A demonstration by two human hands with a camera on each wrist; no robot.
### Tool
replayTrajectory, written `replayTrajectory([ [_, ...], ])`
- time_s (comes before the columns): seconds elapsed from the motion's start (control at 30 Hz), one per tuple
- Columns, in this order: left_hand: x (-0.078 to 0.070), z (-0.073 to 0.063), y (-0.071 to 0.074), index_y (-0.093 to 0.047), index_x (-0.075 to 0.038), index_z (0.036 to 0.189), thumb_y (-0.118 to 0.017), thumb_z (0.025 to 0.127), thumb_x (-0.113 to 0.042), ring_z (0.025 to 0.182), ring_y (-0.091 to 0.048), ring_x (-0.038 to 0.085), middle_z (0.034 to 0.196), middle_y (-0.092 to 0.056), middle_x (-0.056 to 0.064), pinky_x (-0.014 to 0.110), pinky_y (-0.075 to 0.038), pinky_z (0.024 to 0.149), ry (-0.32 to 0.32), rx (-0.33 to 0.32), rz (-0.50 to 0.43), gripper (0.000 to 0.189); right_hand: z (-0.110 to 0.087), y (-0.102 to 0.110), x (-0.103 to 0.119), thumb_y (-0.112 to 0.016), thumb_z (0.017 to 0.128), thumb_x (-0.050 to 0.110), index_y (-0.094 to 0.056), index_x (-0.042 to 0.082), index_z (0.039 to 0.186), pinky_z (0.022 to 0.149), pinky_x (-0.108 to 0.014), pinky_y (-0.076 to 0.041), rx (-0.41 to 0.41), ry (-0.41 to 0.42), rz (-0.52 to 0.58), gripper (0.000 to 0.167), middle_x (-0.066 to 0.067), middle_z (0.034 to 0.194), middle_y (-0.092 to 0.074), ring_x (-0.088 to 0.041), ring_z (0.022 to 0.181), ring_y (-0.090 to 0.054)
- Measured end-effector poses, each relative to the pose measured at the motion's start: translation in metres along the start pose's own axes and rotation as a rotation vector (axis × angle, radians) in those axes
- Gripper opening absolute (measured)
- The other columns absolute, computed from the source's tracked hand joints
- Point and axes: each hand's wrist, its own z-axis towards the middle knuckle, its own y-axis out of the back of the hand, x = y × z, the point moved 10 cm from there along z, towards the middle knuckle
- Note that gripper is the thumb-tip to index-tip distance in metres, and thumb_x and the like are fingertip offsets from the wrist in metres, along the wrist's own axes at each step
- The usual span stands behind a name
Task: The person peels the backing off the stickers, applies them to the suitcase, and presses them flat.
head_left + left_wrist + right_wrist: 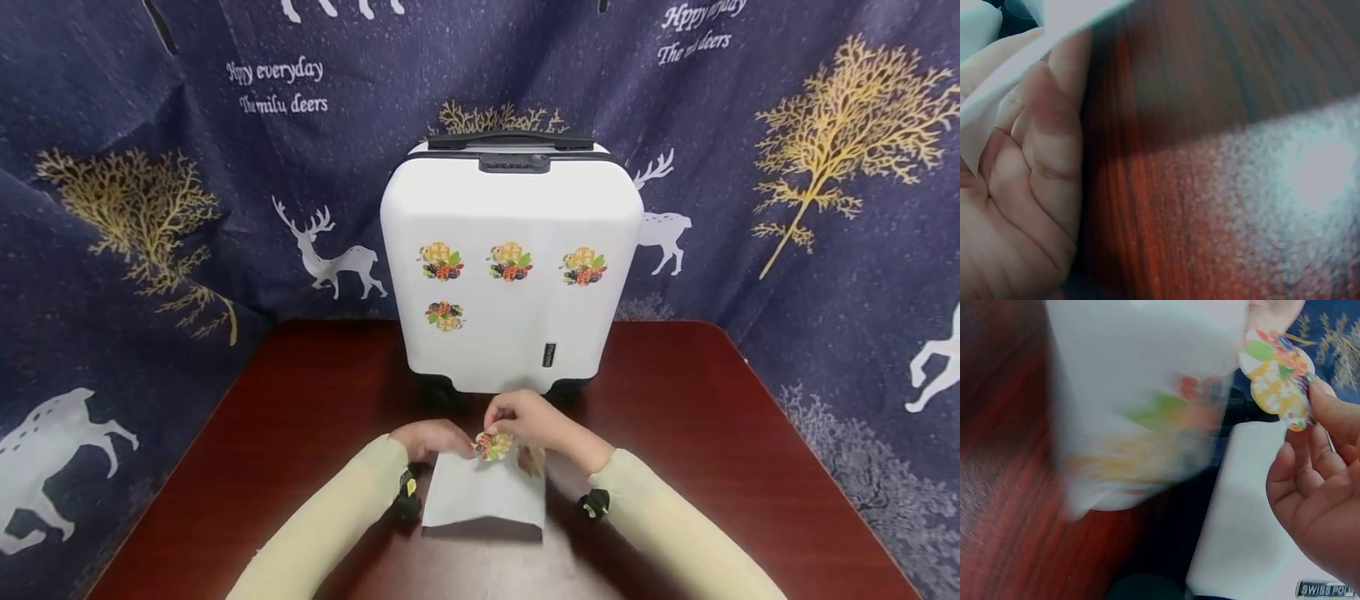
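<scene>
My right hand (534,422) pinches a fruit-patterned sticker (1277,381) by its edge, between thumb and fingertips. Below it lies a white backing sheet (480,496), bent along its middle and raised off the table. My left hand (435,437) grips the far left edge of this sheet; in the left wrist view the paper (1007,69) passes between its fingers. Another sticker (1169,422), blurred, is still on the sheet's right part. Whether the pinched sticker is fully apart from the sheet I cannot tell.
A white suitcase (495,342) stands upright behind the hands on a dark red table (315,400). Three fruit stickers (510,262) form a row on its front, with one more sticker (445,316) under the left one. A blue patterned cloth (360,158) hangs behind.
</scene>
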Motion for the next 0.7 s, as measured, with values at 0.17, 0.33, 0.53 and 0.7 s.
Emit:
replayTrajectory([
  [0.17, 0.003, 0.001, -0.003, -0.072, 0.005, 0.106, -0.066, 0.09, -0.014, 0.075, -0.067, 0.012, 0.084, -0.073, 0.002, 0.027, -0.058, 0.072, 0.021, 0.005, -0.036, 0.025, -0.013, 0.019, 0.0, -0.071, 0.095, 0.011, -0.073, 0.007, 0.094, 0.075, -0.021, -0.052, -0.125, -0.027, 0.075, 0.005, -0.008, 0.093, -0.076, -0.007, 0.085, -0.065],
  [0.33, 0.003, 0.002, 0.0, -0.073, 0.005, 0.106, -0.068, 0.091, -0.013, 0.075, -0.067, 0.011, 0.084, -0.073, 0.002, 0.027, -0.059, 0.072, 0.027, -0.004, -0.044, 0.024, -0.021, 0.044, 0.001, -0.07, 0.095, 0.008, -0.071, 0.003, 0.099, 0.072, -0.022, -0.053, -0.28, -0.094, 0.208, 0.006, -0.014, 0.097, -0.074, -0.011, 0.084, -0.065],
  [0.53, 0.003, 0.001, 0.0, -0.073, 0.004, 0.107, -0.068, 0.091, -0.014, 0.076, -0.067, 0.012, 0.085, -0.073, 0.002, 0.028, -0.059, 0.072, 0.043, -0.007, -0.034, 0.025, -0.026, 0.071, -0.004, -0.07, 0.095, 0.01, -0.066, 0.003, 0.106, 0.07, -0.022, -0.049, -0.458, -0.173, 0.33, 0.013, -0.014, 0.097, -0.07, -0.008, 0.079, -0.057],
  [0.7, 0.003, 0.001, 0.0, -0.073, 0.004, 0.106, -0.069, 0.091, -0.014, 0.076, -0.067, 0.012, 0.085, -0.073, 0.002, 0.028, -0.059, 0.072, 0.038, -0.019, -0.021, 0.024, -0.025, 0.091, 0.002, -0.069, 0.096, 0.007, -0.064, 0.0, 0.113, 0.075, -0.021, -0.048, -0.594, -0.165, 0.409, 0.02, -0.018, 0.104, -0.068, -0.007, 0.085, -0.058],
])
